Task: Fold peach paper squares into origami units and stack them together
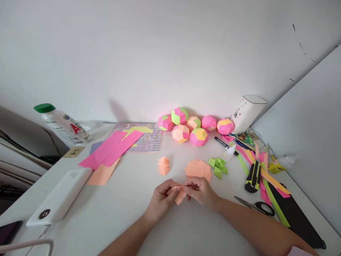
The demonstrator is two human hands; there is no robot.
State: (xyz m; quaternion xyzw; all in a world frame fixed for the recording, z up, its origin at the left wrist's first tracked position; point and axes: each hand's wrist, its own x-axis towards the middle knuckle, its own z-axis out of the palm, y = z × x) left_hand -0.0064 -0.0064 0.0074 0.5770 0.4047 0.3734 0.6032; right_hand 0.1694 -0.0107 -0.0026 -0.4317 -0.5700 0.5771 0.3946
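Beyond forearms (130, 233), pinching peach paper (180, 197) in left grip (162, 197) and right grip (204, 192), over worktop (183, 233), near peach sheets (199, 169). Probably folding now; next, seemingly calls for firm, even pressing.

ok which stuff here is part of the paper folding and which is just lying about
Likely part of it:
- orange paper piece, held by left hand and right hand
- orange paper stack
- folded orange pieces
- folded green pieces

Probably just lying about:
- green-capped bottle
- phone
- long white device
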